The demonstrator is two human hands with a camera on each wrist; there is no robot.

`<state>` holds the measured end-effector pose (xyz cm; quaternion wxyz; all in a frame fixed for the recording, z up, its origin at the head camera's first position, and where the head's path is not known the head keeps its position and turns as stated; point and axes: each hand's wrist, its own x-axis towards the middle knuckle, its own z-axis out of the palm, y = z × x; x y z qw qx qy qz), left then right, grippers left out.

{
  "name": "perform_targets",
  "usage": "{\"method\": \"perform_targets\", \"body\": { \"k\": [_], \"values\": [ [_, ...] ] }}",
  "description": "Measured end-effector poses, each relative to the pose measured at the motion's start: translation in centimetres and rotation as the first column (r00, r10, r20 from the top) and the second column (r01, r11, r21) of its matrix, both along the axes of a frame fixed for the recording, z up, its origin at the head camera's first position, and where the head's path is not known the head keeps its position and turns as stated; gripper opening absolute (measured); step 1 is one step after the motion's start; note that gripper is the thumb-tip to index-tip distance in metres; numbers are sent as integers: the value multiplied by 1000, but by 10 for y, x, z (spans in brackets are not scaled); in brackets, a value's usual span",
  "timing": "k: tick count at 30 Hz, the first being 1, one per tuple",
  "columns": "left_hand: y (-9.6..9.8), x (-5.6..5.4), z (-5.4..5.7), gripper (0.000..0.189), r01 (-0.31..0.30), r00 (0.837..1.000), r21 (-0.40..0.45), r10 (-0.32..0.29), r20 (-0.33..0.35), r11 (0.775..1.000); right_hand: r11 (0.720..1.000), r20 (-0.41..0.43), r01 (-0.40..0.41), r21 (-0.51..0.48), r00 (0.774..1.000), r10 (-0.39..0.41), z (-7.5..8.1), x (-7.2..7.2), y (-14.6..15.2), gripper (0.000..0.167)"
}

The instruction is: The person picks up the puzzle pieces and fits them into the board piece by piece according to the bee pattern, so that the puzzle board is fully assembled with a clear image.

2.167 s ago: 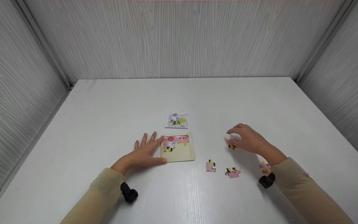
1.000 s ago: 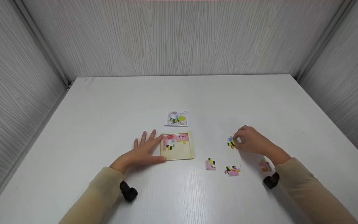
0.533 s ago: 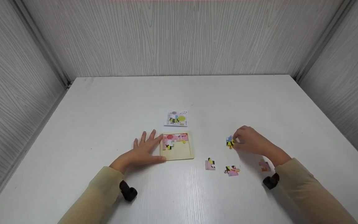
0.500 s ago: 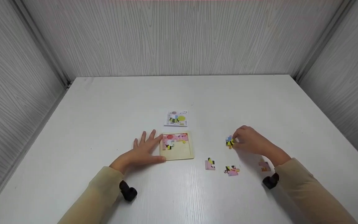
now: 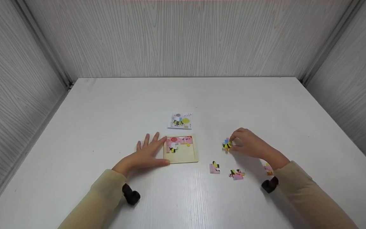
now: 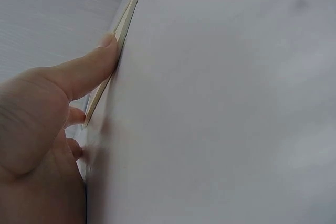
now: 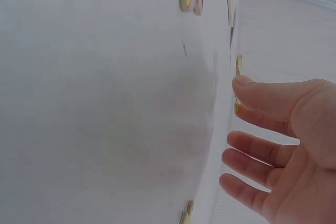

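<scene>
Puzzle piece [image 5: 226, 145] | blue end points away; visible length front-to-back | right grip [image 5: 249, 143] pinches it; left grip [image 5: 147, 156] spread

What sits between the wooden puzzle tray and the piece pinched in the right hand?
In the head view, only bare white tabletop separates the tray from the held piece; the nearest loose piece lies off that stretch, nearer the person.

We see the right hand [image 5: 248, 145], its thumb and forefinger spread apart in the earliest view, now pinching the yellow-and-black striped jigsaw piece [image 5: 226, 145], which we have brought closer to the right side of the wooden puzzle tray [image 5: 186, 156].
</scene>
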<state>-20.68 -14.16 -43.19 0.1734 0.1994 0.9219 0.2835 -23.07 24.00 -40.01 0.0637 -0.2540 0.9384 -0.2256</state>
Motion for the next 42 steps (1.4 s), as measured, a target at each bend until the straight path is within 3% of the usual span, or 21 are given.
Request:
{"method": "perform_targets", "body": {
  "k": [6, 18, 28, 36, 42],
  "values": [
    [0, 1, 1, 92, 2, 1000, 11, -2, 0, 1000, 999, -1, -35, -38, 999, 35, 0, 1, -11, 17],
    [0, 1, 4, 90, 12, 1000, -8, -12, -2, 1000, 997, -17, -73, -22, 997, 72, 6, 0, -43, 19],
    [1, 1, 5, 89, 13, 1000, -12, -13, 1, 1000, 999, 29, -40, 20, 999, 40, 6, -1, -70, 19],
    [0, 2, 2, 89, 2, 1000, -7, -2, 5, 1000, 985, -19, -166, -36, 986, 166, 4, -2, -83, 19],
    [-1, 1, 2, 89, -1, 1000, -5, 1, 6, 1000, 989, 13, -148, -13, 989, 148, 4, -2, -97, 20]
  ]
}}
